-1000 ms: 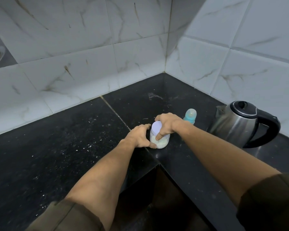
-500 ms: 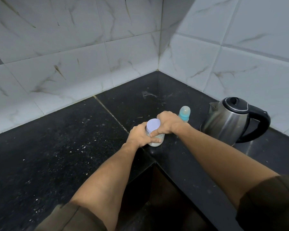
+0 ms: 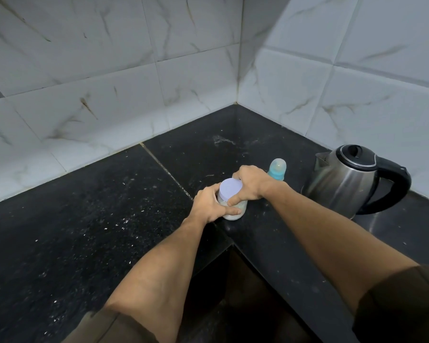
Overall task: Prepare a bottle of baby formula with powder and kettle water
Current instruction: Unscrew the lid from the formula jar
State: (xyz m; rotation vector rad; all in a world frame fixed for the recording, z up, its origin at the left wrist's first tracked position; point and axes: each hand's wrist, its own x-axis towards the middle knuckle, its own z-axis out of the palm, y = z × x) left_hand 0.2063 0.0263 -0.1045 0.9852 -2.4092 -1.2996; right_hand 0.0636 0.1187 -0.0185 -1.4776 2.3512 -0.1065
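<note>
A small clear jar of white formula powder [image 3: 235, 212] with a pale lilac lid [image 3: 230, 188] stands on the black counter [image 3: 109, 219] near its inner corner. My left hand [image 3: 208, 204] grips the jar's body from the left. My right hand [image 3: 252, 184] grips the lid from above and the right, index finger down its front. Just behind my right hand stands a baby bottle [image 3: 278, 169] with a teal collar and clear cap, partly hidden by that hand. A steel kettle [image 3: 344, 181] with black lid and handle stands at the right.
White marble-look tiled walls [image 3: 159, 82] meet in a corner behind the counter. The L-shaped counter's inner edge [image 3: 233, 243] drops to a dark gap below my forearms. Pale specks and a powder smear [image 3: 223, 141] lie on the black stone.
My left hand moved from beside the jar to a full grip on its body. My right hand stays on the lid. The view shifted slightly.
</note>
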